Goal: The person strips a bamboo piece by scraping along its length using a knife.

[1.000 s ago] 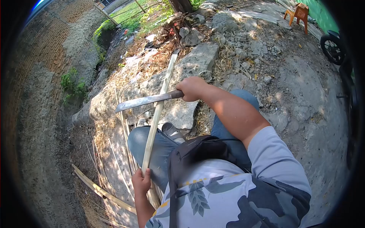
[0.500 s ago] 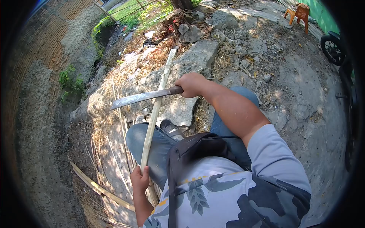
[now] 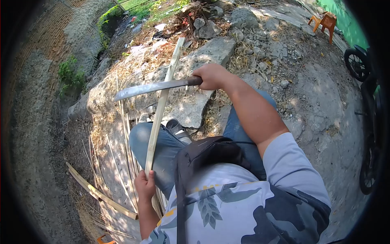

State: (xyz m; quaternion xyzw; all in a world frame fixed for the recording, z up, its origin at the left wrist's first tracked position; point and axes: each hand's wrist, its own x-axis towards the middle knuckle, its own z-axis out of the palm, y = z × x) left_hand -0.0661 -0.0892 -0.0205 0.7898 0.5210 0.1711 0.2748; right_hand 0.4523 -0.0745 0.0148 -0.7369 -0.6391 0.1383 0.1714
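My left hand [image 3: 145, 185] is closed around the lower end of a long pale bamboo strip [image 3: 155, 134], which slants up and away past my knee. In my right hand [image 3: 211, 76] is the dark handle of a machete [image 3: 150, 89], its long blade pointing left. The blade lies across the upper part of the strip; whether it bites into the bamboo I cannot tell. The strip's far end is over a broken concrete slab [image 3: 215, 53].
Thin strips [image 3: 126, 162] and a curved bamboo piece [image 3: 101, 192] lie on the ground at left. A brick wall [image 3: 48, 36] runs along the left. An orange chair [image 3: 327, 23] and a motorbike [image 3: 357, 64] stand at right. Rubble and dry grass lie ahead.
My right hand has moved a little up and away with the machete. The strip's far end has also shifted up, and my left hand sits slightly further left. Both hands keep their hold.
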